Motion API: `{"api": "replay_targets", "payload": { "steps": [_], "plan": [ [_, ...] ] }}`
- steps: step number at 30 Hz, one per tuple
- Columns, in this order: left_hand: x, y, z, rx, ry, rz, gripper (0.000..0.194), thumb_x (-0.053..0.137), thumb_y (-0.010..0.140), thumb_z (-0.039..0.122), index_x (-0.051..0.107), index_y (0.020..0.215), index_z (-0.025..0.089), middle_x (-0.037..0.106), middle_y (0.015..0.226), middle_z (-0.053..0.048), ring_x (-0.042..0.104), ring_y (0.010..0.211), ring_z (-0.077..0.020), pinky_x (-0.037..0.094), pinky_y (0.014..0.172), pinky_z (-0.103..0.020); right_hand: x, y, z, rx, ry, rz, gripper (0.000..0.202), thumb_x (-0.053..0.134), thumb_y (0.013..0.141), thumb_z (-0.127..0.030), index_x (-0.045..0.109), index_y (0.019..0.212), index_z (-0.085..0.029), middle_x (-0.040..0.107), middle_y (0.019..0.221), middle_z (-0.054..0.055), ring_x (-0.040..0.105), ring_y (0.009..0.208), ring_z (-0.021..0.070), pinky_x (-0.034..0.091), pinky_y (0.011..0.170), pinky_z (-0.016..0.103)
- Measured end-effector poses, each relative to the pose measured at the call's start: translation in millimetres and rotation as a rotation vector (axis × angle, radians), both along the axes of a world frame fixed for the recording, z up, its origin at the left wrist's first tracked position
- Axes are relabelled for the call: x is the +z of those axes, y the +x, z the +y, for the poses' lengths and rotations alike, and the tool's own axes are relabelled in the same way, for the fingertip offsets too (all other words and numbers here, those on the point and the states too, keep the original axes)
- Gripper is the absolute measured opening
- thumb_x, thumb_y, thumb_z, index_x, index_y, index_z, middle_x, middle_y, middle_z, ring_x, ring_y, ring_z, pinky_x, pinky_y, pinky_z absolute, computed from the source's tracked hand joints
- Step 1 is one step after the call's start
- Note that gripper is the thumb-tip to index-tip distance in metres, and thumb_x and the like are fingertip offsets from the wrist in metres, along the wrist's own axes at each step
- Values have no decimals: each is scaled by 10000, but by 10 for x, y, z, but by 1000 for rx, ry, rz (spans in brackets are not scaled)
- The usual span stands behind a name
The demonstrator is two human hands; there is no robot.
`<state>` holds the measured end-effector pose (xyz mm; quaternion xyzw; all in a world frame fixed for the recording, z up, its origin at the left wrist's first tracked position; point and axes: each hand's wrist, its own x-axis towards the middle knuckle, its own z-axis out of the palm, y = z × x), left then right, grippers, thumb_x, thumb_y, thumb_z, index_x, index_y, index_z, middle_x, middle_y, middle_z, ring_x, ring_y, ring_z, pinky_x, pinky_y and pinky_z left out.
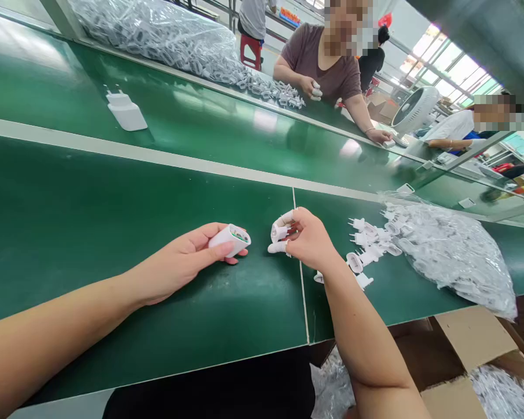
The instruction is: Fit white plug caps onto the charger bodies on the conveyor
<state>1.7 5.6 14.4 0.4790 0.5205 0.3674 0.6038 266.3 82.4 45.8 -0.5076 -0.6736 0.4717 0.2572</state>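
My left hand [201, 250] grips a white charger housing [223, 239]. Its open end faces right and shows a green circuit board inside. Across a small gap, my right hand [303, 235] pinches a white plug cap [279, 232] with metal pins, between a thumb and fingertips in white finger covers. The two parts are apart, both held a little above the green bench. Beyond my right wrist lie several loose plug caps [367, 237], partly hidden by my forearm.
A clear bag of plug caps [454, 250] slumps at the right, above cardboard boxes [474, 337]. A finished-looking charger [126, 112] sits on the green conveyor belt [209, 125] behind a pale rail [157, 154]. Across it, a co-worker [323, 64] works near another large bag [157, 35].
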Motion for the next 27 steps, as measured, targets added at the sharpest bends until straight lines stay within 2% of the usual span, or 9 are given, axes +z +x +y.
{"api": "replay_targets", "payload": {
  "steps": [3,5,7,9,11,16,24,27],
  "plan": [
    [-91,-36,-46,-73,83,77,674,788,938,789,777,1409,306,852,1269,-82,804,1100,-310,669,1088,-453,-44,-60,-77,35,-66,172,497,1097,521,-416,869,928,-242,727,980,31,747,853,237,658,715,397],
    [-150,-44,-72,-70,125,59,630,791,966,750,763,1435,331,843,1307,-64,802,1123,-297,679,1062,-413,-40,-89,-140,67,-6,178,400,1054,646,-475,912,959,-270,754,935,33,727,817,219,650,726,391],
    [-193,-37,-88,-42,155,19,560,803,984,707,771,1415,349,836,1340,-46,801,1161,-284,675,1068,-372,-24,-110,-203,87,138,124,226,947,824,-386,934,1037,-312,764,912,23,701,790,185,626,733,356],
    [-214,-25,-97,-26,182,-13,490,812,998,669,788,1377,359,838,1328,-31,802,1173,-271,670,1073,-342,-10,-127,-262,107,276,67,240,841,911,-264,933,1120,-337,767,927,22,684,780,161,597,702,316],
    [-216,-18,-103,-19,201,-26,451,816,1009,639,797,1360,358,843,1305,-25,806,1162,-262,673,1064,-328,-2,-142,-312,122,341,58,281,814,923,-213,928,1148,-335,773,944,22,666,739,141,581,656,287],
    [-194,-20,-118,-17,244,10,437,826,1017,604,801,1357,332,854,1262,-37,820,1078,-248,695,979,-304,1,-172,-376,108,405,99,221,864,908,-213,923,1101,-302,780,857,2,639,671,126,576,609,258],
    [-205,-23,-137,-76,398,109,316,756,1094,525,799,1360,362,860,1189,-2,808,991,-197,658,869,-236,-47,-170,-397,188,438,25,138,828,961,-228,894,1077,-261,744,865,15,678,723,144,588,657,284],
    [-198,-13,-149,-79,463,166,272,733,1116,472,795,1364,379,852,1214,20,798,1008,-182,637,885,-228,-80,-171,-419,181,442,-7,90,806,945,-191,874,981,-236,738,851,25,688,724,159,600,679,307]
  ]
}}
